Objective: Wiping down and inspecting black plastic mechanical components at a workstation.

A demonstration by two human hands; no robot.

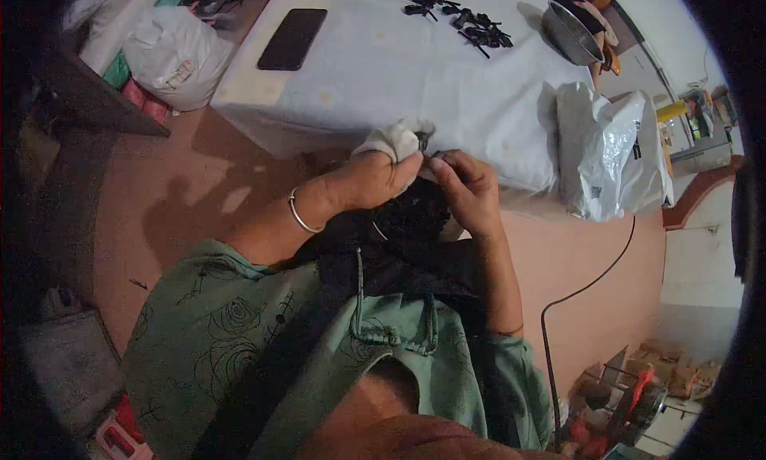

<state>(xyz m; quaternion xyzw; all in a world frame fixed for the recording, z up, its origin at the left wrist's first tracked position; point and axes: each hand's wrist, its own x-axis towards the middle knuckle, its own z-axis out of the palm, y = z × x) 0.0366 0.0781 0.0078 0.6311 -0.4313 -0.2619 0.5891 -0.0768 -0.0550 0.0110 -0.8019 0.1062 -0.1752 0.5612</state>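
Both my hands are close together at the near edge of the cloth-covered table. A white cloth [391,141] is wrapped over the fingers of my left hand [375,173], which is closed; whether it is a glove or a loose rag I cannot tell. Between the hands shows a small dark piece [424,142], its kind too small to make out. My right hand [469,185] pinches at its near end with thumb and forefinger. Just below the hands, a heap of small black parts [411,213] lies in my lap.
On the white tablecloth [375,85] lie a black phone [293,39] and several small black parts with thin stems [483,35]. A metal bowl [572,34] stands far right, above a white plastic bag [610,153]. Another full white bag [175,57] sits left. A black cable [586,288] crosses the floor.
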